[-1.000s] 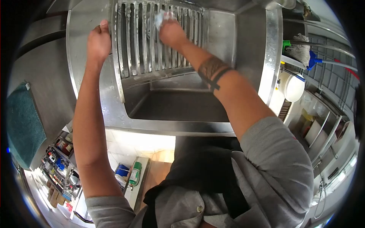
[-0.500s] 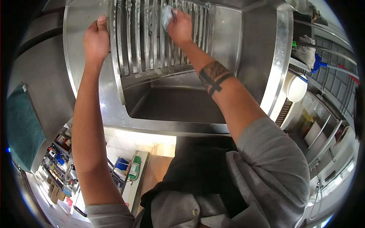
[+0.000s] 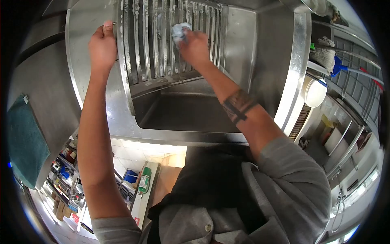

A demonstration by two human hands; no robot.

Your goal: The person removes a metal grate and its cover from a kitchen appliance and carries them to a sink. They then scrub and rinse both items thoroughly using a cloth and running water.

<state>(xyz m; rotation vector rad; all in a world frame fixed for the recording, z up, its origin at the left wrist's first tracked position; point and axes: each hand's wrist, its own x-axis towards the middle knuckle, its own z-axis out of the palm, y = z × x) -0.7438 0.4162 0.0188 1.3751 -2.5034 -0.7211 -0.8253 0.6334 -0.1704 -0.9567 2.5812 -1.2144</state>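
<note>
A slatted metal baffle filter [image 3: 146, 49], wet with whitish suds, leans over the steel sink [image 3: 187, 114]. My left hand [image 3: 102, 49] is closed on the filter's left edge, thumb upward by a small metal handle. In my right hand [image 3: 196, 48], slightly blurred, is a crumpled pale blue-grey scrubbing cloth [image 3: 179, 32], pressed against the slats right of the filter's middle. My fingers partly cover the cloth and the slats beneath it.
The steel rim [image 3: 174, 136] of the sink runs between my body and the basin. On the left hangs a dark green towel [image 3: 26, 140]. A green canister [image 3: 144, 181] stands on a low shelf. A mop head [image 3: 325, 55] and white bucket [image 3: 315, 92] are at right.
My right hand has moved down along the slats toward me with the cloth. My left hand stays on the filter's edge.
</note>
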